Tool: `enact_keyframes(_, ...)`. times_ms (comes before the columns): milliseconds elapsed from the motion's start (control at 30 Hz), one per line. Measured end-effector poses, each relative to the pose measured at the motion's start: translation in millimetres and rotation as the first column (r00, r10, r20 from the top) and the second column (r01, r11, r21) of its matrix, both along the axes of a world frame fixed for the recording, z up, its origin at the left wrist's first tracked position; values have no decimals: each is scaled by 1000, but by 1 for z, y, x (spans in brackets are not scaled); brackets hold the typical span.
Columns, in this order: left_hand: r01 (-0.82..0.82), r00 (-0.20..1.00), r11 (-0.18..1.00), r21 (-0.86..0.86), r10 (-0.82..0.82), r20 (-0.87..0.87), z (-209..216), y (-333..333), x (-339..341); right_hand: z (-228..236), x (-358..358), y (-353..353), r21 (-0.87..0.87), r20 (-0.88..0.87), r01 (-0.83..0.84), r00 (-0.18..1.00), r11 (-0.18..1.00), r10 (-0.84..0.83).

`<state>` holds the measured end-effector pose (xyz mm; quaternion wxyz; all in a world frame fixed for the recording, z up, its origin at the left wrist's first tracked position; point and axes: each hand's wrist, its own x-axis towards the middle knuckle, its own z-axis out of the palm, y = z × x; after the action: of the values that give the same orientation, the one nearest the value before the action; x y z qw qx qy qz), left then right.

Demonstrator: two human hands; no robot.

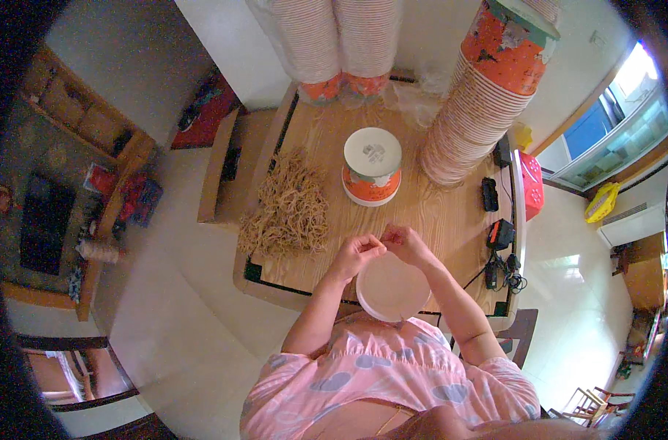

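Note:
My left hand (360, 253) and my right hand (407, 246) meet over the near part of the table, fingers closed and fingertips close together. Whatever they pinch is too small or hidden to make out. Just below them, against my body, is a round whitish paper tub or lid (394, 290); I cannot tell which. Beyond my hands an orange and green paper tub (374, 187) stands upside down, its white base up. To its left lies a loose heap of tan, tangled strands (290, 209), like twine or dried strips.
A tall, leaning stack of nested paper tubs (469, 110) rises at the back right. Two plastic-wrapped stacks (304, 44) stand at the back. Black adapters and cables (501, 235) line the right edge. A cardboard box (235, 165) sits left of the table (422, 213).

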<state>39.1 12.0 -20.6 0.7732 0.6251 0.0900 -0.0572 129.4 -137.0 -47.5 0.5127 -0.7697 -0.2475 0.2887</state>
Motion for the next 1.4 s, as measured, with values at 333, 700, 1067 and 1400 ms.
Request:
enact_keyframes(333, -34, 999, 936, -350, 18, -48, 1, 4, 1, 16, -1, -4, -84, 27, -75, 997, 994, 77)
enact_keyframes(700, 40, 998, 941, 336, -21, -60, -43, 11, 13, -23, 7, -10, 128, -338, 53, 941, 990, -7)
enact_keyframes(1067, -18, 991, 949, 314, 59, -122, -31, 0, 19, -8, 8, -14, 37, -348, 54, 937, 998, -38)
enact_keyframes(1400, -127, 987, 907, 402, 154, -35, -53, -1, 22, -11, 9, -14, 35, -414, -33, 909, 999, 44)
